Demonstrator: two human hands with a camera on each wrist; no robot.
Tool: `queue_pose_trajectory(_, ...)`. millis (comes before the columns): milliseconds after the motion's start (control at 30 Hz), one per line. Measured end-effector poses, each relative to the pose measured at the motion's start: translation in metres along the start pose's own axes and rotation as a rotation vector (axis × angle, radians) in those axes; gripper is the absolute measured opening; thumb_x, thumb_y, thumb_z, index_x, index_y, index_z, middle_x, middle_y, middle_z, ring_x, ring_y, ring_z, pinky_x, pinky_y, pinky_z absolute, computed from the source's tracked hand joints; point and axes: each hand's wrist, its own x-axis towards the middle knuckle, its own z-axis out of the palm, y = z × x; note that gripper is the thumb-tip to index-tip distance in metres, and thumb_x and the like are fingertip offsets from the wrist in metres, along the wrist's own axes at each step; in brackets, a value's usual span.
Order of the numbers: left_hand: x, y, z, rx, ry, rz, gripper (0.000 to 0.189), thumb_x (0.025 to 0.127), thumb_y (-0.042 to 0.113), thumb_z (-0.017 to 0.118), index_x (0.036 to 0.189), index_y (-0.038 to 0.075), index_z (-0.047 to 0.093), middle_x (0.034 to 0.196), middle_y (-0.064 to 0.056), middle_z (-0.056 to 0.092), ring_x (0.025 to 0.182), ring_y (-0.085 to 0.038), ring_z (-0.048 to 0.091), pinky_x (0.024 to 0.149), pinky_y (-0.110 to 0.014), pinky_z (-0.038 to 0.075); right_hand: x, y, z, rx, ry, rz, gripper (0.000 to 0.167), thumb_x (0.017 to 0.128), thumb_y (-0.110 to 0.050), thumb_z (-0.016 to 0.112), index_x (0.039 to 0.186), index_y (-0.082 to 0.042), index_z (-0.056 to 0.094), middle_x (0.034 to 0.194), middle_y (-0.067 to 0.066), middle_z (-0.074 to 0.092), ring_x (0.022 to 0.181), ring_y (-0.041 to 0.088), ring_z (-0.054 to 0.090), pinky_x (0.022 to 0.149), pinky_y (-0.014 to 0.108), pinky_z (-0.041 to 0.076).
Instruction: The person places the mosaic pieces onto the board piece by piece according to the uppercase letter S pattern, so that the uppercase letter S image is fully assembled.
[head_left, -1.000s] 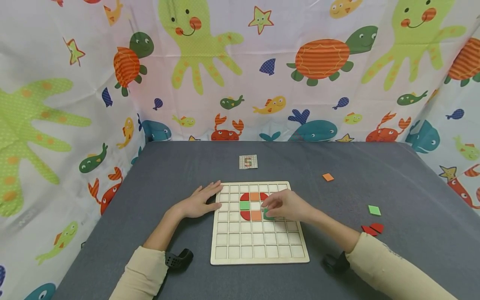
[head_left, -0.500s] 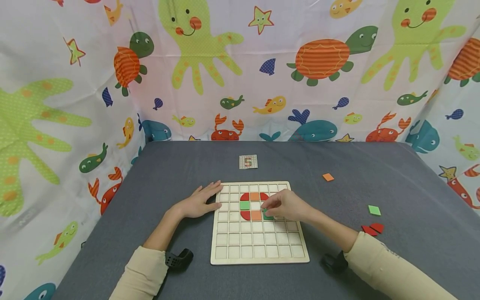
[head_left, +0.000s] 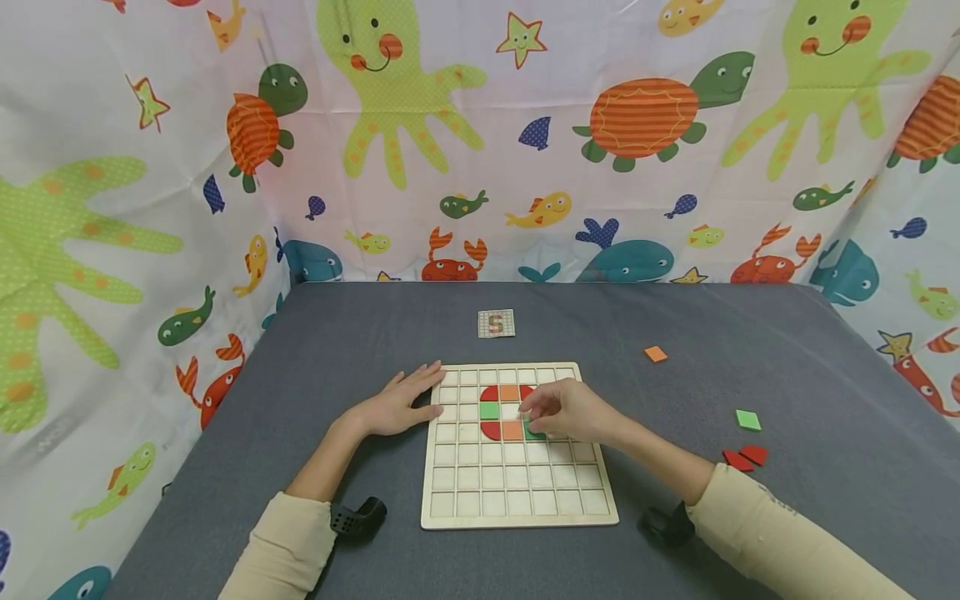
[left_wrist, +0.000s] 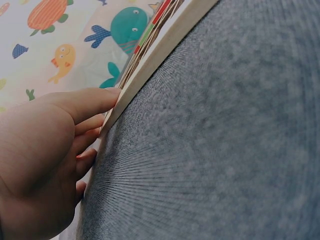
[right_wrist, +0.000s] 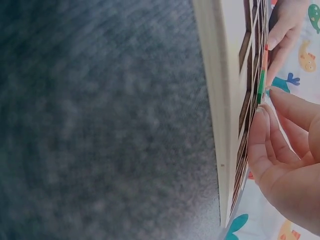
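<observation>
On a dark grey tabletop [head_left: 345,333], with white cloth [head_left: 420,208] printed with sea animals hanging behind and at both sides, a pale square grid board [head_left: 480,502] lay with its near edge facing the person. Equal-sided, it had no long axis; its side edges ran away toward the far cloth. The right hand [head_left: 573,411] pinched a green tile [head_left: 534,434] between thumb and curled fingertips at the board's third row from the far edge, just right of an orange tile [head_left: 512,431]. The green tile's edges ran roughly along the grid; partly covered by the fingers, it showed no clear long axis. The left hand [head_left: 397,406], fingers extended, rested against the board's left edge.
</observation>
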Motion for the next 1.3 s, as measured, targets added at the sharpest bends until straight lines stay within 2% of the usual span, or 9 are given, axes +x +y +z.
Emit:
queue_pose_trajectory(333, 0.0, 0.0, 0.0, -0.005, 0.005, 0.009, 0.067, 0.099, 0.03, 0.054, 0.15, -0.001, 0.024, 0.156, -0.017, 0.017, 0.143, -0.035, 0.009, 0.111, -0.056, 0.002, 0.002, 0.004, 0.0, -0.001, -0.002, -0.006, 0.019, 0.084, 0.0, 0.071, 0.102, 0.002, 0.069, 0.083, 0.006, 0.067, 0.075, 0.019, 0.062, 0.066, 0.026, 0.051)
queue_pose_trajectory(467, -0.001, 0.0, 0.001, -0.011, 0.002, 0.007, 0.067, 0.098, 0.03, 0.054, 0.15, -0.001, 0.024, 0.156, -0.017, 0.017, 0.143, -0.034, 0.009, 0.111, -0.056, 0.001, 0.002, 0.006, -0.003, 0.007, -0.005, 0.028, 0.02, 0.086, -0.005, 0.071, 0.105, 0.001, 0.068, 0.084, 0.005, 0.066, 0.076, 0.018, 0.061, 0.067, 0.029, 0.051)
queue_pose_trajectory(800, -0.001, 0.0, 0.001, -0.025, -0.004, 0.017, 0.067, 0.099, 0.029, 0.054, 0.15, -0.002, 0.024, 0.156, -0.018, 0.016, 0.143, -0.035, 0.008, 0.11, -0.056, 0.001, -0.006, 0.007, -0.02, 0.141, 0.02, 0.159, 0.029, 0.094, -0.02, 0.064, 0.116, -0.001, 0.066, 0.11, 0.012, 0.066, 0.087, 0.026, 0.062, 0.073, 0.037, 0.053)
queue_pose_trajectory(1033, 0.0, 0.0, 0.0, -0.015, 0.008, 0.02, 0.066, 0.099, 0.03, 0.054, 0.149, -0.001, 0.025, 0.155, -0.018, 0.017, 0.143, -0.035, 0.009, 0.11, -0.057, 0.001, -0.017, 0.011, -0.034, 0.187, 0.057, 0.265, 0.041, 0.094, -0.029, 0.062, 0.123, 0.0, 0.061, 0.108, 0.013, 0.065, 0.092, 0.023, 0.061, 0.08, 0.036, 0.051)
queue_pose_trajectory(1300, 0.001, -0.002, 0.001, -0.005, 0.001, 0.01, 0.067, 0.099, 0.031, 0.053, 0.151, 0.002, 0.024, 0.156, -0.015, 0.015, 0.143, -0.033, 0.008, 0.111, -0.055, 0.001, -0.032, 0.021, -0.051, 0.305, 0.065, 0.27, 0.043, 0.098, -0.022, 0.057, 0.128, 0.008, 0.054, 0.107, 0.018, 0.062, 0.095, 0.026, 0.058, 0.084, 0.034, 0.052)
